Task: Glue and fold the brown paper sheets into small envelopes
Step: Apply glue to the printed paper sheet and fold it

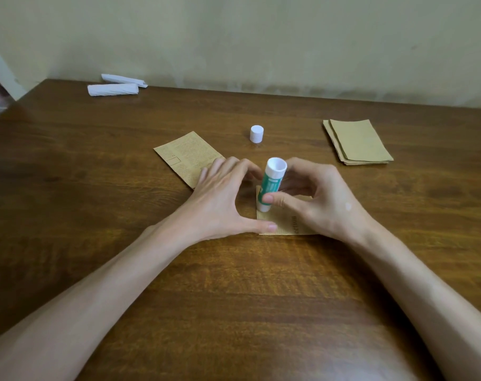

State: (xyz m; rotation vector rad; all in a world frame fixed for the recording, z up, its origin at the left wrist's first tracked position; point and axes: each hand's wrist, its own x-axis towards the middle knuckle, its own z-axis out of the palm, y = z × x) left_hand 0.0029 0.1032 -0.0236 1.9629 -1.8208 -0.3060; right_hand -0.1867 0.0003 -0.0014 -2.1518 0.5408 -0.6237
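Head view, centre of frame: gluing is in hand; the right hand (324, 199) pinches the glue stick (271, 185) tip-down on the brown sheet (286, 224), which the left hand (220, 199), fingers flat, pins to the table (233, 298); next likely needs a steady stroke, then a fold.

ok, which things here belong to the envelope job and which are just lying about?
Job: glue stick, gripped by right hand; brown sheet, pressed by left hand; white cap; stack of brown sheets; printed brown piece.
Lying about: two white folded papers, far left.
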